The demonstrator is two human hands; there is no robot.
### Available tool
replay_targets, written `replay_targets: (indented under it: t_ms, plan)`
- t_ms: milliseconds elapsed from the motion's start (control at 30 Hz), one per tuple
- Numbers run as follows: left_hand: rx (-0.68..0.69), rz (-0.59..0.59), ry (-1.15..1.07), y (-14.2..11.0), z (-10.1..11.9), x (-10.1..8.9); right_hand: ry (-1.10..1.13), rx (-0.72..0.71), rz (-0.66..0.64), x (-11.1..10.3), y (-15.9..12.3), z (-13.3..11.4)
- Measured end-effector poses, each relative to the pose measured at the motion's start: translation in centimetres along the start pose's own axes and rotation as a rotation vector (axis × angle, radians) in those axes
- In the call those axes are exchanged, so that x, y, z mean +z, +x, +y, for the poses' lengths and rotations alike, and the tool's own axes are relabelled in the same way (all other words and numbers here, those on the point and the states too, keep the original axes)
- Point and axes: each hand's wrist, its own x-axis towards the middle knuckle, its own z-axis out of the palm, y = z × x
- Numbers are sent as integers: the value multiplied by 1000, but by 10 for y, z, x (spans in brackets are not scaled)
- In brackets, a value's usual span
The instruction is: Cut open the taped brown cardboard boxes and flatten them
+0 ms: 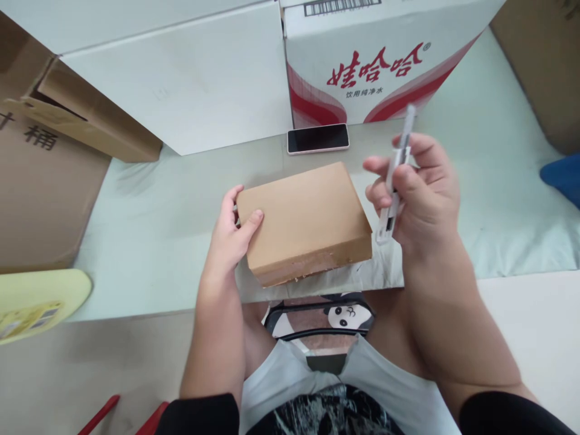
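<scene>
A brown cardboard box (306, 217) rests near the front edge of the covered table, tilted a little, with a rough, torn strip along its near side. My left hand (233, 232) grips its left end, thumb on top and fingers round the side. In the air to the right of the box, my right hand (421, 187) holds a white utility knife (392, 196) between thumb and fingers. The knife points up and away from me, and its upper end is slightly blurred. Part of its handle is hidden by my fingers.
Behind the box lies a phone (318, 139) against a white carton with red lettering (380, 72). A plain white box (181, 84) stands beside it. Brown cartons (45, 181) are at the left, near a pale yellow object (40, 302). Something blue (564, 178) shows at right.
</scene>
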Motion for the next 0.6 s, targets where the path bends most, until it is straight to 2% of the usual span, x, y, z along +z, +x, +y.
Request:
replay_targets:
  t_ms: [133,233,367,467,600]
  plan:
    - [-7,-4,8,0,1,-1,-77,34,-158,1,-4,5]
    - [-8,-8,16,1,0,-1,-100,49,-203,0,-6,6]
    - [15,-15,38,0,-3,-1,-95,73,-165,3,-5,3]
    - [28,-15,51,0,-5,-1,-62,37,-115,6,-3,0]
    - [40,-1,56,1,-6,0,-64,66,-154,-1,-1,-3]
